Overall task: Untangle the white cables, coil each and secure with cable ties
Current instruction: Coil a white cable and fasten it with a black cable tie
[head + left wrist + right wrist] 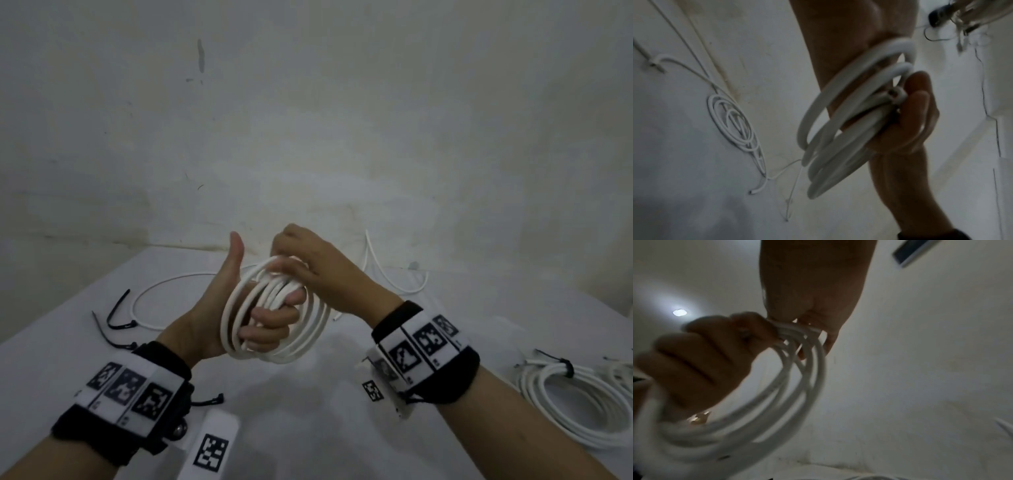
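Note:
A coil of white cable (277, 318) hangs above the table between both hands. My left hand (263, 325) has its fingers curled through the loops from below, thumb pointing up. My right hand (291, 263) grips the top of the same coil from above, fingers closed over the strands. The left wrist view shows the loops (838, 123) close up with a cut cable end among them. In the blurred right wrist view, my right fingers (828, 340) pinch the bundle (793, 386) next to the left fist (701, 363).
Loose white cable (154, 291) curves over the white table (308, 394) at the left, more (394, 277) at the back right. Black cable ties (118, 313) lie at the left. A tied coil (575, 404) rests at the right edge. A marker tag (212, 445) sits near me.

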Available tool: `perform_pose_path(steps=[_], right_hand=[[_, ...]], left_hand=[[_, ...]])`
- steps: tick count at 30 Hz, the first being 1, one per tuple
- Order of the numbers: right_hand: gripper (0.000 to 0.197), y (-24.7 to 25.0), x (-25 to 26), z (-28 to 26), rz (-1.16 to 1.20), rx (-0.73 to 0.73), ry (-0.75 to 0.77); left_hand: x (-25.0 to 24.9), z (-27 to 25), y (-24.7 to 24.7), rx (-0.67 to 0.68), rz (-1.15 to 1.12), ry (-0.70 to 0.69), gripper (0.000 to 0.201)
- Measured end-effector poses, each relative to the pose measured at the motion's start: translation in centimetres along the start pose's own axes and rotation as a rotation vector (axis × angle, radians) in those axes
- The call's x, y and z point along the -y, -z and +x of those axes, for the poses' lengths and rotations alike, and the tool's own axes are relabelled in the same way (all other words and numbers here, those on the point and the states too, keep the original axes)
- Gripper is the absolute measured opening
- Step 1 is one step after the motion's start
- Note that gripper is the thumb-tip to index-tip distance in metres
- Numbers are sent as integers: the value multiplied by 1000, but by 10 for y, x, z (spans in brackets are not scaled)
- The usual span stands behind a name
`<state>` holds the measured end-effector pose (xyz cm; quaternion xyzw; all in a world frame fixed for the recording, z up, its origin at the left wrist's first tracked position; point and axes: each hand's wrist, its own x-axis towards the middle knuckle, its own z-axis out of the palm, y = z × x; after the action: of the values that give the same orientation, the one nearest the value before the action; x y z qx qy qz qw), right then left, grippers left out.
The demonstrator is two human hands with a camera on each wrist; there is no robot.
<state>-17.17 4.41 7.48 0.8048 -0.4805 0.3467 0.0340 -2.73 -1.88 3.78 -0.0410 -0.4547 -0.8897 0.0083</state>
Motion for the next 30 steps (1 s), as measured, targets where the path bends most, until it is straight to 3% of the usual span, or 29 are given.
perform_pose_path(steps=[3,5,9,12,15,18,20,22,24,26,28,30], right_hand=[[21,2,-8,-12,387,14,-190],[23,-4,-8,-18,506,-7,-228],[25,-14,-7,-27,571,-35,-282],[26,-15,-14,-33,362,68,-253],[20,-19,-23,-39,23,170,-273],[19,-33,-33,-46,-306,129,-297],[27,-42,-37,-50,-419,120,-328],[31,-47,-39,-52,-428,91,-376],[35,-49,-38,-53,-379,60,-409],[46,-48,-38,-54,-298,64,-448],[50,-46,-39,-54,-281,93,-485],[48,-47,-38,-56,-525,113,-424]], left_hand=[[-5,-3,-1,144,63,11,43],[-7,-6,-3,50,146,-23,16],[-11,-5,-3,-268,235,-143,26],[-6,-2,-2,-569,355,-137,35],[3,3,4,-701,463,-50,29],[10,8,10,-777,776,-33,13],[17,15,12,-825,1018,-92,23],[25,22,15,-939,1113,-242,15],[32,26,19,-1028,1111,-345,7],[33,28,22,-1061,977,-341,15],[31,27,22,-1048,845,-259,22],[28,25,23,-997,902,-133,22]])
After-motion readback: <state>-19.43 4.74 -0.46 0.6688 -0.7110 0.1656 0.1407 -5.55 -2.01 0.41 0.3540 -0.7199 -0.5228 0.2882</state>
